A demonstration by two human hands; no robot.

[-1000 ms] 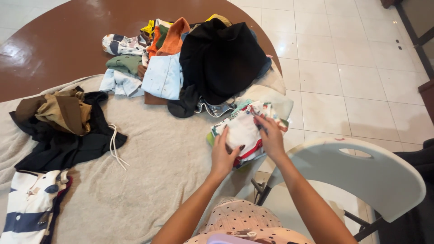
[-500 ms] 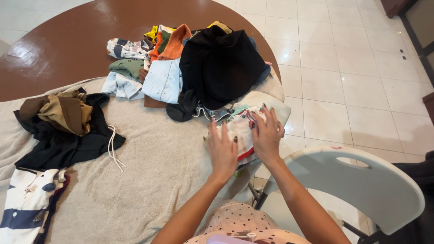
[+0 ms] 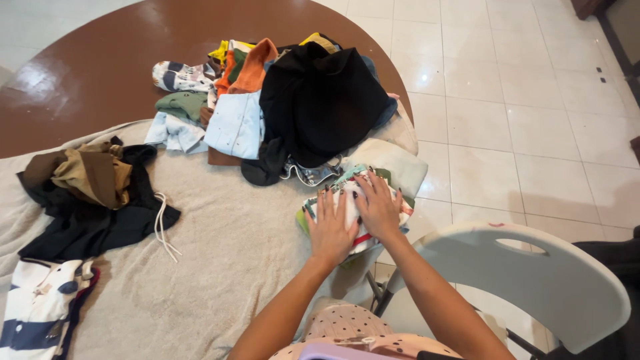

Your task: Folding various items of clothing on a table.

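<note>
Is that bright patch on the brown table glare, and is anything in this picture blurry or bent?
Head view: yes, the white patch on the brown table is glare from a light, and the floor tiles shine too. The left hand and right hand on the folded printed cloth are sharp. Tile lines curve slightly toward the edges, a wide-lens effect.

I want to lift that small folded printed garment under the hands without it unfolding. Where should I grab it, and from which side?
The folded printed garment lies flat at the table's near right edge, with the left hand and right hand pressing on top. Probably best to slide fingers under its near edge, coming from the seated side, where it slightly overhangs the beige towel, and pinch the layers with thumbs on top.
</note>
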